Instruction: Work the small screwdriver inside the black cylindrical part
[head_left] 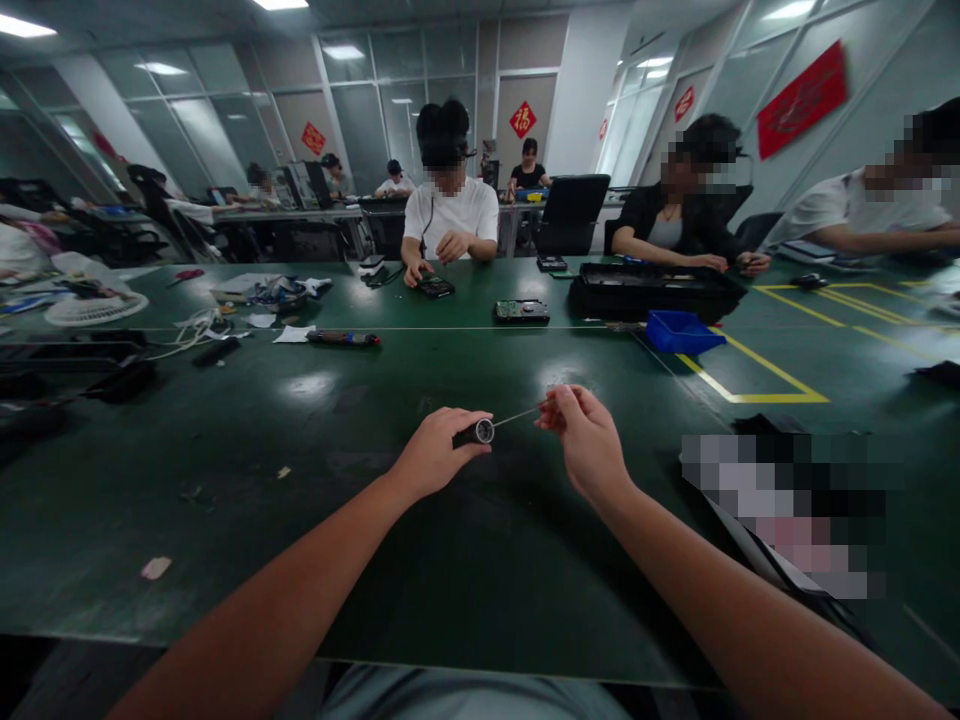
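My left hand [433, 455] is closed around a small black flashlight [485, 431], its silver-rimmed round end turned toward me. Thumb and fingers grip it from below and above. Just to the right, my right hand [581, 430] pinches a thin metal rod [516, 415]. The rod slants down to the left, and its far end meets or passes behind the flashlight's rim; which one I cannot tell. Both hands are held over the green table [465, 570], near its middle.
Across the table a person in a white shirt [450, 215] handles a dark device [436, 288]. Farther back lie a hard drive [521, 311], a long black tray [656, 290] and a blue bin [684, 332]. An electric screwdriver [343, 339] and a white cable [199, 328] lie left.
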